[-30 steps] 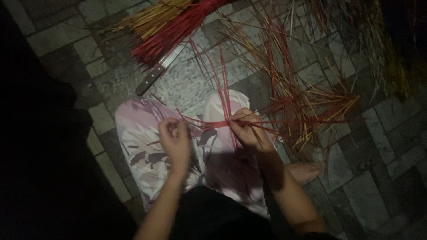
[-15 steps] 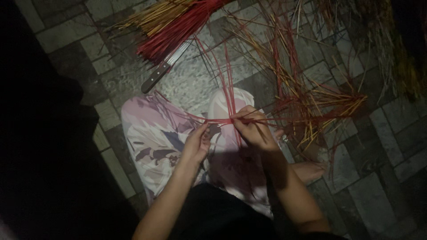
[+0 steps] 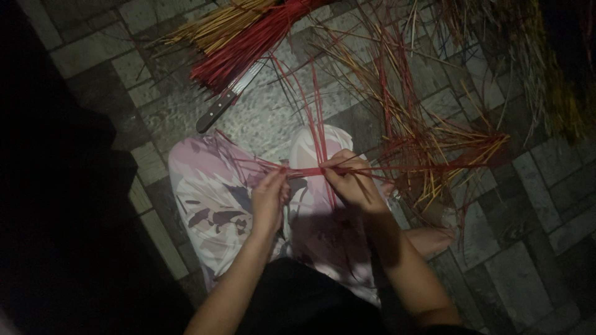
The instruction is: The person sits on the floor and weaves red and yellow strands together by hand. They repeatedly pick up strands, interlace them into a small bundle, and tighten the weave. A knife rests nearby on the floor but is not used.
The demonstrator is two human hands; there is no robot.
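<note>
My left hand (image 3: 269, 197) and my right hand (image 3: 351, 180) both pinch a crossing of thin red strips (image 3: 305, 172) above my lap. The strips fan out from the crossing: some rise toward the top of the view, others run right over the floor. My knees are covered by pale pink patterned trousers (image 3: 211, 198). My right hand grips the crossing from the right, my left hand from the left, fingers closed on the strips.
A knife (image 3: 226, 99) with a dark handle lies on the tiled floor ahead of my knees. A bundle of red and yellow sticks (image 3: 239, 31) lies behind it. Loose red and yellow strips (image 3: 434, 142) are scattered at the right. My bare foot (image 3: 431, 239) rests at the right.
My left hand has moved from a spot left of the strips to the crossing and closed on it. My right hand has kept its hold.
</note>
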